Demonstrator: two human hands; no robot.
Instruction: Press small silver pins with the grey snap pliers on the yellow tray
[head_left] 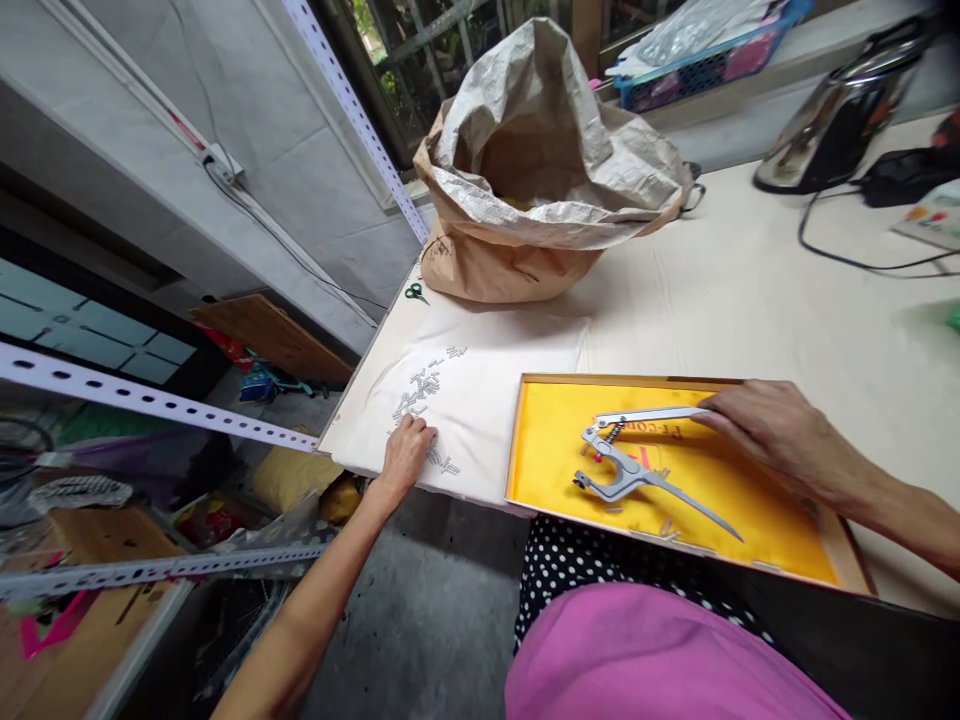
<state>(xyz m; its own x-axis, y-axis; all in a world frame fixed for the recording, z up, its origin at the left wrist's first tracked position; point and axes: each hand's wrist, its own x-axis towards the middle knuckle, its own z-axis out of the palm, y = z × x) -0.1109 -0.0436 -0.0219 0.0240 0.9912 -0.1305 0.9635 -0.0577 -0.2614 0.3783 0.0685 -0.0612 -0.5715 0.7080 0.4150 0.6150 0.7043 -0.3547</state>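
Observation:
My left hand (406,449) reaches out to the table's left front edge, fingers curled down onto a scatter of small metal pieces (421,388) on a white cloth (510,370). My right hand (761,422) rests in a shallow wooden tray with a yellow lining (559,440). Its fingertips touch the upper handle of grey metal pliers (637,460), which lie open on the lining. A few small metal pieces lie loose near the tray's front.
A large crumpled paper sack (540,170) stands open at the back of the table. Small green scissors (415,292) lie beside it. A metal kettle (840,110) and black cable (847,255) sit at the right. Perforated metal shelf bars (150,400) stand left.

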